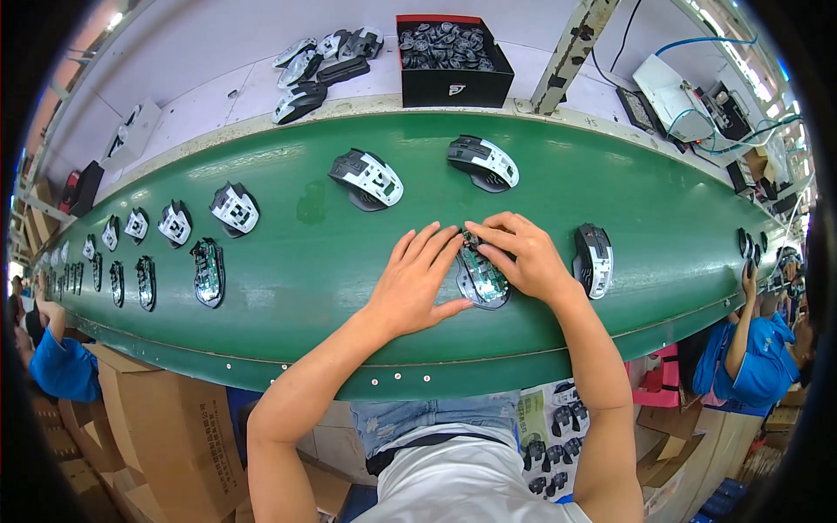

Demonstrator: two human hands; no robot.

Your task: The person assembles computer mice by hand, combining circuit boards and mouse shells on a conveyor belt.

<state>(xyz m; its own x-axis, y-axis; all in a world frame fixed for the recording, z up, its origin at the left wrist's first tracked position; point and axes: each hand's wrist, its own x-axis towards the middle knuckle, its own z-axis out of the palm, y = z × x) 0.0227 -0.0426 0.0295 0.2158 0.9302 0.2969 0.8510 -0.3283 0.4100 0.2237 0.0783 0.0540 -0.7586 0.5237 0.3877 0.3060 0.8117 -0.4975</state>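
Note:
An opened computer mouse base (485, 277) with a green circuit board lies on the green belt in front of me. My left hand (420, 277) is spread along its left side, index fingertip at its far end and thumb by its lower left edge. My right hand (525, 254) curls over the far right part, thumb and fingertips brought together there; whatever small part they hold is hidden. To the right lies a grey-and-white mouse shell (595, 261). Two more shells, one left (366, 179) and one right (483, 163), rest farther back.
Across the belt (296, 331), more shells (234, 209) and circuit-board bases (208, 273) line up leftward. A black box (457, 87) of small dark parts and a pile of shells (301, 102) stand on the back ledge. Co-workers in blue sit left (63, 366) and right (757, 357); cartons (170, 436) stand lower left.

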